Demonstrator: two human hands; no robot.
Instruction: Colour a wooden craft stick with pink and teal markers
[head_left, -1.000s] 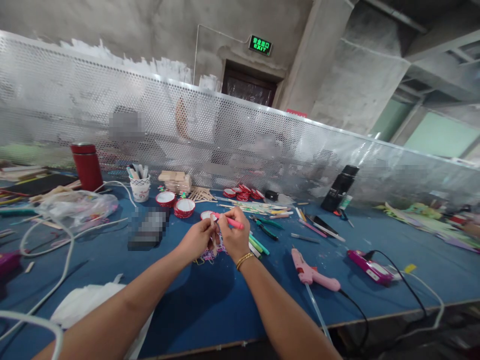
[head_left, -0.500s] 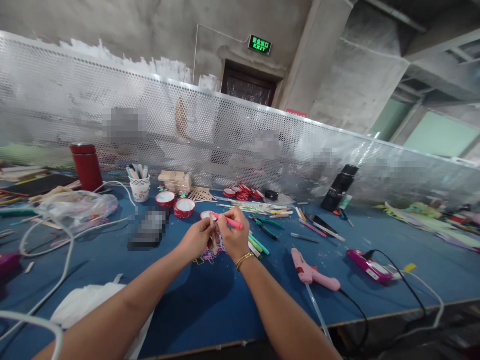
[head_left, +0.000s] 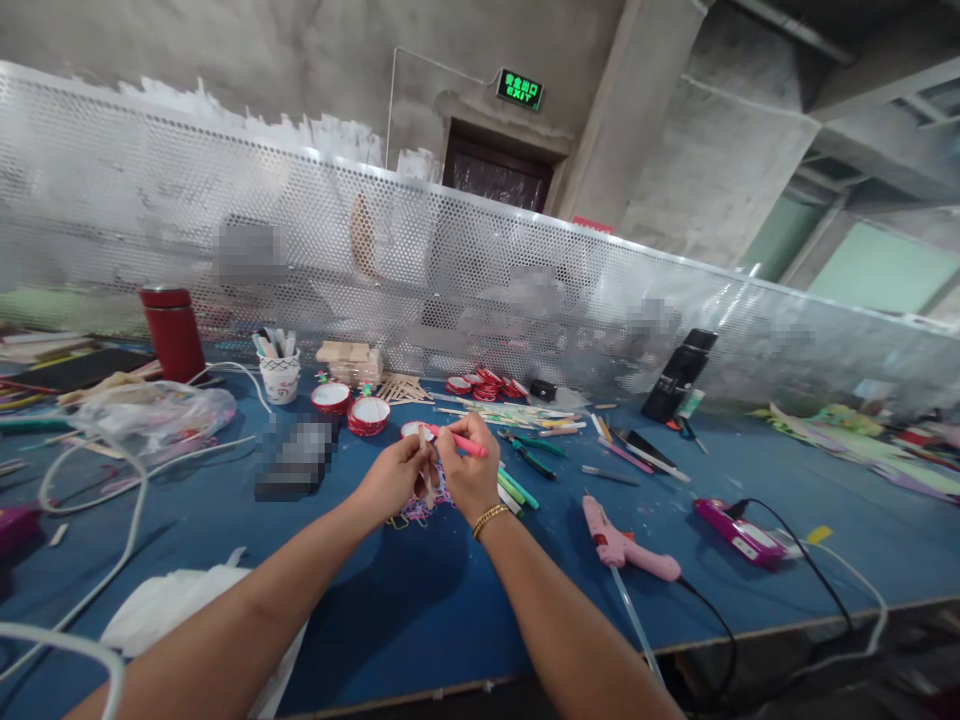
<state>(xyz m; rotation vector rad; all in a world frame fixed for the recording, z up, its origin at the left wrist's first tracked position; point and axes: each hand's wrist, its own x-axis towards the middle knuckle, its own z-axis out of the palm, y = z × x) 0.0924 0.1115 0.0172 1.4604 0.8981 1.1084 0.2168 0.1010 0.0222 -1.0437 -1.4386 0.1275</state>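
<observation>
left hand (head_left: 394, 472): you are pinching a pale stick (head_left: 428, 490)
right hand (head_left: 468, 482): you are gripping a pink marker (head_left: 469, 446), angling it toward the stick's top
coloured loops (head_left: 412, 514): these are lying by your hands on the blue table (head_left: 405, 625)

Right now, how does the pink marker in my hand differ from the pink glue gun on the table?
The pink marker is held in your right hand's grip, while the glue gun lies on the blue table. The marker is slim and straight; the glue gun is bulkier and pistol-shaped. The marker is a brighter pink, the glue gun a paler one. Both are pinkish.
</observation>
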